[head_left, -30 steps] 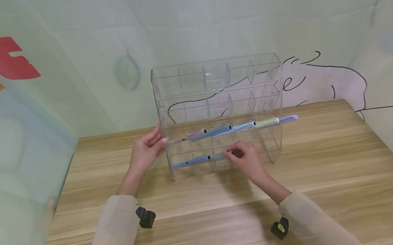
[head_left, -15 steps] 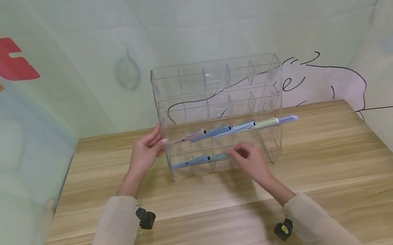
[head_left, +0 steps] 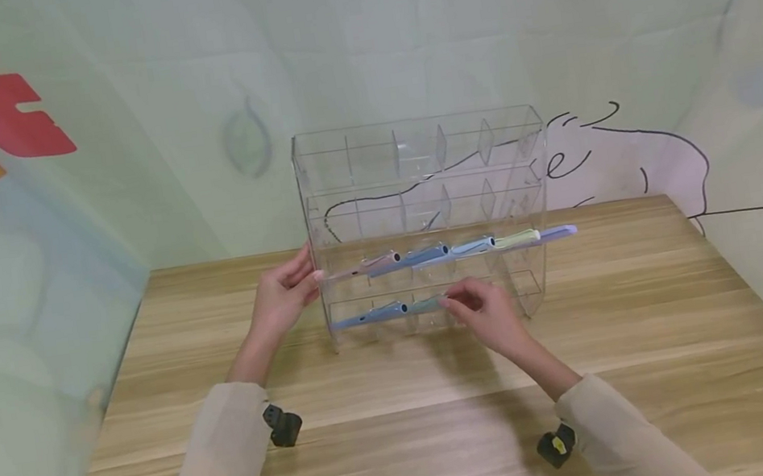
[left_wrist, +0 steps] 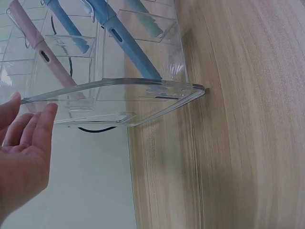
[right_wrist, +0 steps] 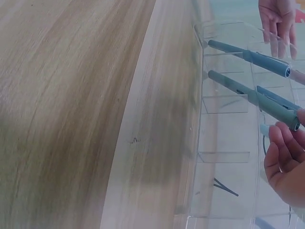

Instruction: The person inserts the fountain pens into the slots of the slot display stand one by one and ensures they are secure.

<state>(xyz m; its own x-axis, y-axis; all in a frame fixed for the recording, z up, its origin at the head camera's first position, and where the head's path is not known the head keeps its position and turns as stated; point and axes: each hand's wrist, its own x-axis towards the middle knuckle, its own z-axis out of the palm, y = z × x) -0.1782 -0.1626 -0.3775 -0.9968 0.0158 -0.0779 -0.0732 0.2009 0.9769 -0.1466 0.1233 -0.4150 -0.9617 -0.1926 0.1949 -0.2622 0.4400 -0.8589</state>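
My right hand (head_left: pixel 490 312) pinches the capped end of a green pen (right_wrist: pixel 274 105) between thumb and fingers. The pen lies slanted in the lowest tier of a clear acrylic rack (head_left: pixel 415 120). Beside it, in the leftmost slot of that tier, rests a blue pen (head_left: pixel 378 314). My left hand (head_left: pixel 279 305) touches the outside of the rack's left side panel with its fingertips. In the left wrist view, a pink pen (left_wrist: pixel 59 71) leans in the tier above.
Also in that upper tier are a dark blue pen (head_left: pixel 420 255), a light blue pen (head_left: pixel 471 247), a pale green pen (head_left: pixel 517 238) and a purple pen (head_left: pixel 558 233). The rack stands on a wooden table (head_left: pixel 411 445), before a printed cloth backdrop (head_left: pixel 186 95).
My right hand has shifted slightly to the right and stays at the green pen's end. The left hand keeps its place on the rack's side.
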